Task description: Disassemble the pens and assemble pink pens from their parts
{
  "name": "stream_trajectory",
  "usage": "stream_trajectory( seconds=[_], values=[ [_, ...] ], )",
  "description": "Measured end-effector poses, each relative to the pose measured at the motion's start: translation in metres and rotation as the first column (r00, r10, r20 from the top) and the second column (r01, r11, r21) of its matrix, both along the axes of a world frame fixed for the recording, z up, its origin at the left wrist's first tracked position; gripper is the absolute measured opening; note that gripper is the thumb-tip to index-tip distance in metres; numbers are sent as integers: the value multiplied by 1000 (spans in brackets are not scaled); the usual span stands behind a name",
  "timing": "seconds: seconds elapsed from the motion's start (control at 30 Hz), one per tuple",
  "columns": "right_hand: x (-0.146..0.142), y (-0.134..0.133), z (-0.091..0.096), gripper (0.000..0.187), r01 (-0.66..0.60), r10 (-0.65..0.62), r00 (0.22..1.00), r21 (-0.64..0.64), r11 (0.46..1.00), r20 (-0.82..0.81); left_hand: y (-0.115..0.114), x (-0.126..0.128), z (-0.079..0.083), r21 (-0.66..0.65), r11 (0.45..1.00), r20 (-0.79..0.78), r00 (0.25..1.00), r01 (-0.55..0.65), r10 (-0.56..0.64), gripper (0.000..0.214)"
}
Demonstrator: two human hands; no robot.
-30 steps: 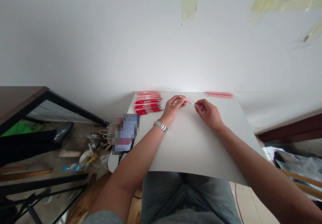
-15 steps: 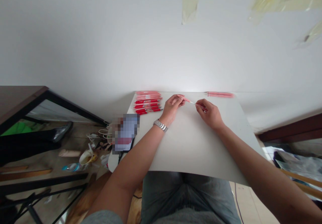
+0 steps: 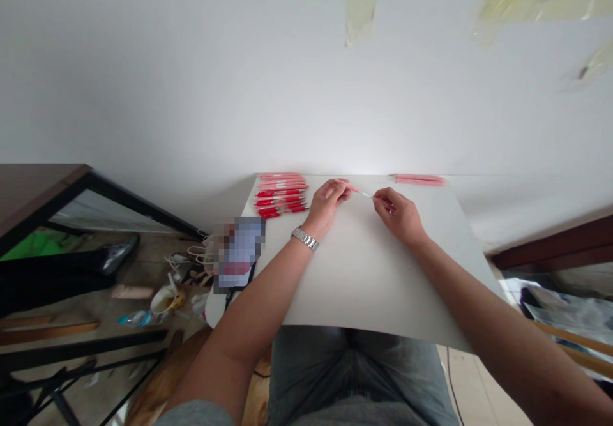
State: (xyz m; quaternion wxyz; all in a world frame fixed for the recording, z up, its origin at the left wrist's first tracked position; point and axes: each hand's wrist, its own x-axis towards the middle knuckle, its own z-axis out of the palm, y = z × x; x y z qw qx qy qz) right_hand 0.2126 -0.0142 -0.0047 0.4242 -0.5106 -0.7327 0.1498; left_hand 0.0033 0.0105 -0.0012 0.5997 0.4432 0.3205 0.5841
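Over the white table (image 3: 364, 266), my left hand (image 3: 329, 197) is closed around a pink pen barrel (image 3: 353, 188) that points right. A thin white pen refill (image 3: 366, 194) bridges the small gap between the barrel and my right fingertips. My right hand (image 3: 395, 212) pinches the refill's far end; something small and pinkish shows between its fingers, too hidden to name. Left of my left hand lies a row of several red and pink pens (image 3: 281, 195). A few pink pen parts (image 3: 420, 179) rest near the wall, beyond my right hand.
A phone (image 3: 239, 253), blurred out, stands on the table's left edge with a cable below it. The white wall (image 3: 306, 94) rises right behind the table. Left on the floor are a cup (image 3: 165, 301), a bottle (image 3: 138, 318) and another person's leg (image 3: 57, 276).
Both hands stay nearly in place, with the pink barrel and the white refill still between them. The other person's foot at left has shifted slightly.
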Motion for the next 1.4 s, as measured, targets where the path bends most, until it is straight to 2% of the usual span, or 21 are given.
stream_trajectory(
  seconds=[0.73, 0.87, 1.0, 1.27, 1.4],
  values=[
    [3, 0, 1, 15, 22, -23, 999, -23, 999, -38, 3, 1, 0, -61, 995, 61, 994, -82, 86, 31],
    [3, -1, 3, 16, 28, -30, 998, -33, 999, -60, 3, 1, 0, -25, 992, -3, 992, -123, 123, 32],
    [4, -1, 3, 18, 33, -36, 996, -37, 999, -81, 0, -1, 0, 81, 981, -118, 975, -178, 187, 30],
    [4, 0, 3, 19, 32, -36, 994, -44, 999, -106, -2, -7, 4, 219, 946, -302, 905, -240, 299, 25],
    [3, -1, 4, 18, 38, -43, 993, -48, 998, -110, -2, -10, 3, 305, 919, -405, 840, -248, 361, 19]
  ],
)
